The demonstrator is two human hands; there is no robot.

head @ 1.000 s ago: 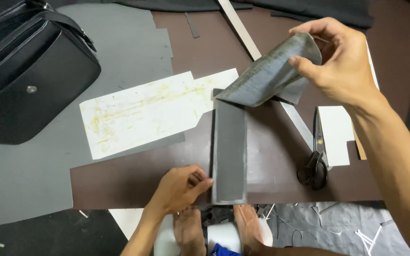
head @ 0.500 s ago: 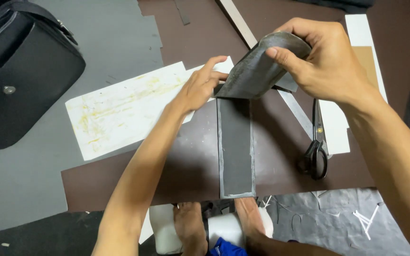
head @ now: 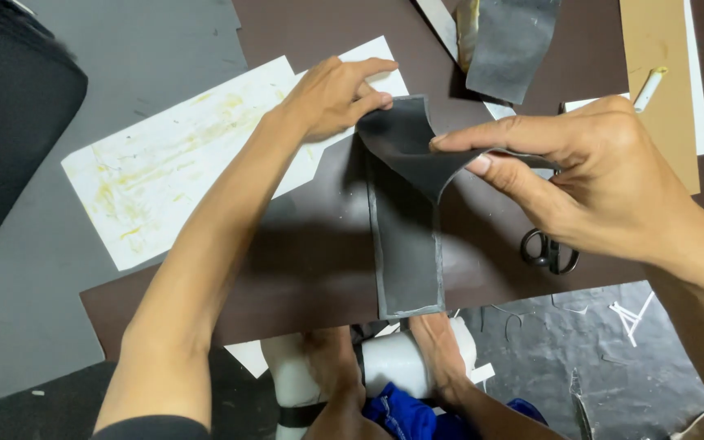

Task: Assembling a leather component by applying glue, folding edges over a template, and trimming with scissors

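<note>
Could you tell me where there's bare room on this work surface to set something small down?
The grey sheet is bare between the black bag and the stained white paper. The brown sheet is bare beside the grey strip. Around the scissors and tan card it is crowded.

A white paper sheet (head: 181,163) smeared with yellow stains lies on the grey floor (head: 165,49), its right end overlapping a large dark brown sheet (head: 303,261). A black bag (head: 10,122) sits at the left edge. Black-handled scissors (head: 549,248) rest on the brown sheet toward the right. Farther up lie a separate dark grey piece (head: 511,45), a tan cardboard panel (head: 662,73) and a small white marker (head: 649,88) on it. Crumpled grey plastic (head: 613,350) spreads at the lower right.
</note>
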